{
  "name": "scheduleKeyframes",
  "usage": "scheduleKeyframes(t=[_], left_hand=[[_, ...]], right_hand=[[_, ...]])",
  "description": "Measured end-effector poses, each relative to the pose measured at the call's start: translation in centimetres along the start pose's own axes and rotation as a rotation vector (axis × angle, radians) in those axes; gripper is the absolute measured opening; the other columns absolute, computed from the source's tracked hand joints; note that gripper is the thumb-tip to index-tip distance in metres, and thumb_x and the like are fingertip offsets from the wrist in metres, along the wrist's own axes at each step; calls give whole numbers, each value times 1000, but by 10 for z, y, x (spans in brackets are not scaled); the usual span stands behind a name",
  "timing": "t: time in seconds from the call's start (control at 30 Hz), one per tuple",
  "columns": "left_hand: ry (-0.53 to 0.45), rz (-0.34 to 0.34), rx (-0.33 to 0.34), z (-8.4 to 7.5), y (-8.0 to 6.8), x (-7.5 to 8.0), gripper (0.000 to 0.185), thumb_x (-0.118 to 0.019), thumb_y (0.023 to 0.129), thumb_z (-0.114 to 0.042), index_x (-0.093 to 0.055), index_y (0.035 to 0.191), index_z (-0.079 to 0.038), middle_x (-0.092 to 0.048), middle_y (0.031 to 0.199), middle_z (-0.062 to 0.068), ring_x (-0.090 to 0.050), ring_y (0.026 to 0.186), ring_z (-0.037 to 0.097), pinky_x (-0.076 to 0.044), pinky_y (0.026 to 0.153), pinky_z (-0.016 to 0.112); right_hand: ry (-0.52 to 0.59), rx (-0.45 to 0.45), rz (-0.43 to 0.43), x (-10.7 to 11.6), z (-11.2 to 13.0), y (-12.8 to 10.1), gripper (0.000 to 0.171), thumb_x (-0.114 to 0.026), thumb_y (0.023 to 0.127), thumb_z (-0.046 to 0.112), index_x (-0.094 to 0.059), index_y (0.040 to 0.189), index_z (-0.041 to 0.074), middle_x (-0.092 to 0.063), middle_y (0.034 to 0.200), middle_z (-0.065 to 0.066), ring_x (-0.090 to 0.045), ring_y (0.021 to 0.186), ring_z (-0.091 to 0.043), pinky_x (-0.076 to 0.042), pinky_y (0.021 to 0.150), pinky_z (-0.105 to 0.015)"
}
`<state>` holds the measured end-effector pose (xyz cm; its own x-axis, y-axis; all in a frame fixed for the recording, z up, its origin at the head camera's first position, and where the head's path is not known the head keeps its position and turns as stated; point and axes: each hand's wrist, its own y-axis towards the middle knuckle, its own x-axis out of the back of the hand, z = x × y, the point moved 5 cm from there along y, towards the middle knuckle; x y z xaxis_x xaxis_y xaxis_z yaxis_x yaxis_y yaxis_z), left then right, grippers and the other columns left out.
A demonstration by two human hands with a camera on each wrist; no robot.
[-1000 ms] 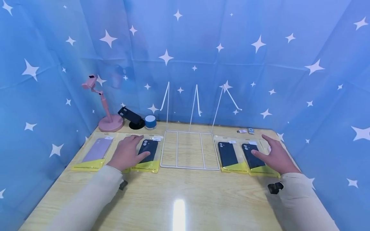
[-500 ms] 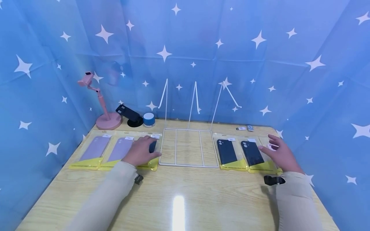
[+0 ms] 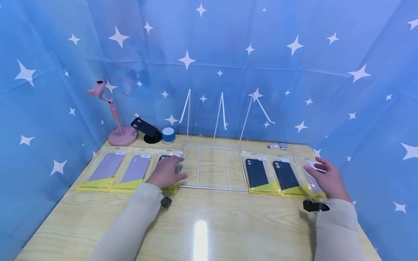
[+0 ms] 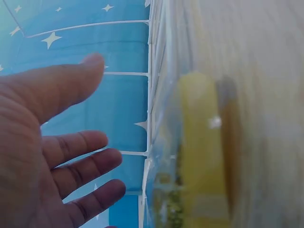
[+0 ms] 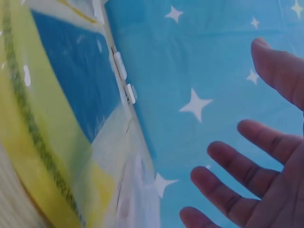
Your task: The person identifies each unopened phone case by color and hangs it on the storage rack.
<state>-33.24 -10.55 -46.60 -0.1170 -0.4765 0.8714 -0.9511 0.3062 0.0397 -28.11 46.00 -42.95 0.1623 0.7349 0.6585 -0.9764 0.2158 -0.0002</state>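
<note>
My left hand (image 3: 169,169) lies with straight fingers over a dark phone case in a clear and yellow packet (image 3: 164,158), just left of the white wire rack (image 3: 212,168). The left wrist view shows that hand (image 4: 61,152) open, beside the packet's yellow strip (image 4: 199,152) and the rack's wires (image 4: 150,95). My right hand (image 3: 324,175) is spread over the rightmost packet, which holds a pale case (image 3: 316,187). In the right wrist view its fingers (image 5: 256,175) are straight and hold nothing. Whether either palm touches its packet is unclear.
Two lilac cases (image 3: 107,166) (image 3: 137,169) lie left of my left hand. Two dark cases (image 3: 256,173) (image 3: 285,175) lie right of the rack. A pink stand (image 3: 114,123), a black stand (image 3: 147,129) and a small blue speaker (image 3: 168,135) stand at the back left. Blue starred cloth walls the table.
My left hand has slid right from the second packet onto the dark case beside the rack. My right hand has moved right from a dark case to the rightmost packet.
</note>
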Motion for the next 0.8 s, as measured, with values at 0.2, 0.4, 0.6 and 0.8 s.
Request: scheduleKeyframes(t=[0.2, 0.4, 0.6, 0.8], left_hand=[[55, 60, 8, 2, 0, -9, 78, -83, 89, -46, -56, 153, -11, -52, 158, 16, -46, 147, 41, -36, 122, 59], [83, 86, 23, 3, 1, -14, 83, -86, 85, -48, -57, 152, -9, -53, 157, 17, -47, 146, 41, -36, 121, 60], [127, 84, 16, 5, 3, -16, 82, -87, 85, -47, -58, 151, -8, -55, 154, 16, -49, 144, 39, -38, 120, 59], [147, 98, 15, 4, 1, -16, 78, -87, 85, -46, -61, 148, -7, -56, 154, 17, -48, 143, 39, -38, 119, 59]], right_hand=[[-21, -62, -40, 7, -19, 1, 95, -57, 103, 59, -17, 168, 1, -33, 160, -41, -36, 143, -62, -49, 99, -67], [-50, -121, -71, 18, -34, 0, 97, -56, 103, 60, -16, 167, -1, -32, 160, -42, -38, 141, -63, -52, 96, -63], [-71, -212, -60, 23, -51, -5, 102, -54, 101, 65, -14, 167, -2, -26, 161, -43, -32, 142, -65, -39, 106, -76], [-93, -282, -38, 27, -67, -5, 108, -54, 98, 71, -14, 167, -2, -19, 164, -42, -26, 145, -65, -35, 109, -77]])
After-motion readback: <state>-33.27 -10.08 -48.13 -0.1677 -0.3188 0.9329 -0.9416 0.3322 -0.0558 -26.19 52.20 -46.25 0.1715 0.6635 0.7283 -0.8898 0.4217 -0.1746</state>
